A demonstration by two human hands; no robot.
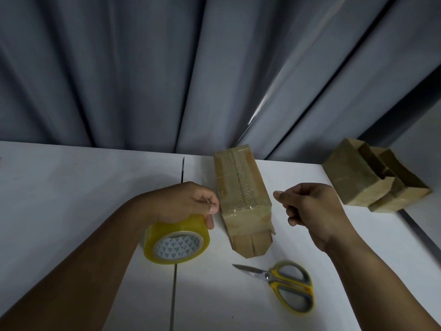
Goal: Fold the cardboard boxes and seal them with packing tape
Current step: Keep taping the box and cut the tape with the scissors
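Grey pleated curtains [143,68] hung behind the white table [71,187]. On it the taped brown cardboard box [243,201] lay between both hands, probably for sealing. The left hand [188,204] clamped the yellow roll of clear packing tape [176,240] just beside the box. The right hand [307,206] hovered with its fingers curled; whether it pinched tape could not be told.

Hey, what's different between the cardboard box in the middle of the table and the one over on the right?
The middle box is closed, with shiny clear tape across its top; the right box is open on top, flaps standing up. The middle box is long and narrow and lies beside the tape roll; the right box looks wider and sits at the right edge of the table. Both are brown cardboard on that white table.
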